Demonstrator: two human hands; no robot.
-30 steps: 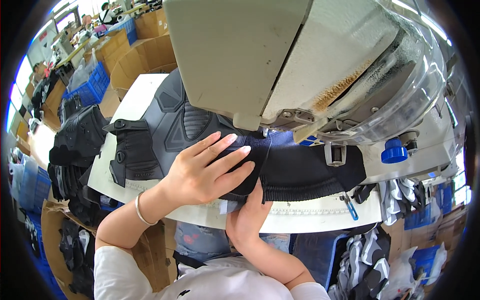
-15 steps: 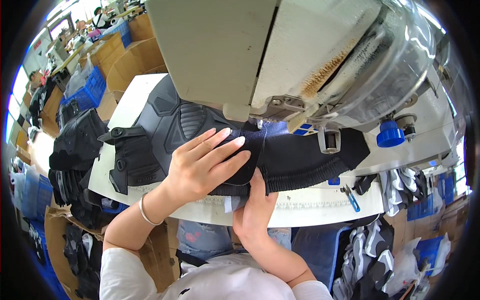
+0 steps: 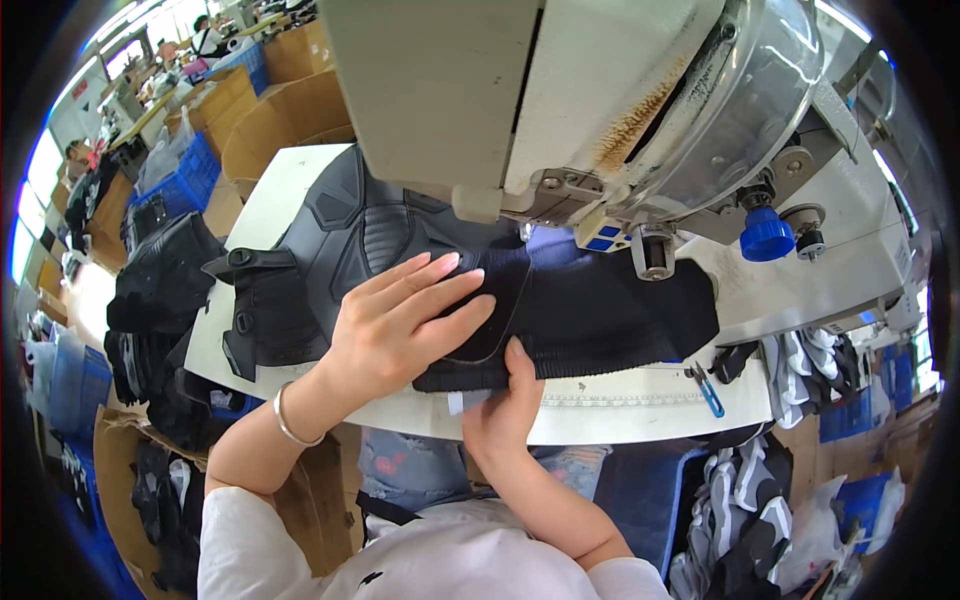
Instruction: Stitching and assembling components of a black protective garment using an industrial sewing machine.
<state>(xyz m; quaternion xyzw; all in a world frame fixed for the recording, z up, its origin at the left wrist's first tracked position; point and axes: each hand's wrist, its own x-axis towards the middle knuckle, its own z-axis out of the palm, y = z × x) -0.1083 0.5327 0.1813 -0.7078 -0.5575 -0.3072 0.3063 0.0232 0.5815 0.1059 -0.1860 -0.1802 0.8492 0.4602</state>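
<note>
A black padded protector (image 3: 325,260) with moulded plates and buckled straps lies on the white sewing table, partly under the sewing machine head (image 3: 440,90). Its plain black fabric panel (image 3: 620,310) stretches right, with a ribbed lower edge. My left hand (image 3: 385,325), a bangle at its wrist, rests flat on the protector with fingers spread, left of the lit needle area. At the near edge my right hand (image 3: 505,410) pinches the fabric, thumb on top and fingers hidden underneath. A small white tag (image 3: 458,402) pokes out beside it.
Blue thread snips (image 3: 711,393) lie at the table's right front, near a printed ruler strip (image 3: 620,400). A blue knob (image 3: 767,235) juts from the machine. Black pieces (image 3: 165,280) are heaped at left; grey-and-white pieces (image 3: 745,500) fill a blue bin at lower right.
The fabric panel's right end has shifted slightly left, and its gathered lower edge looks flatter and smoother. Both hands keep nearly the same places. The machine appears a little differently angled in view.
</note>
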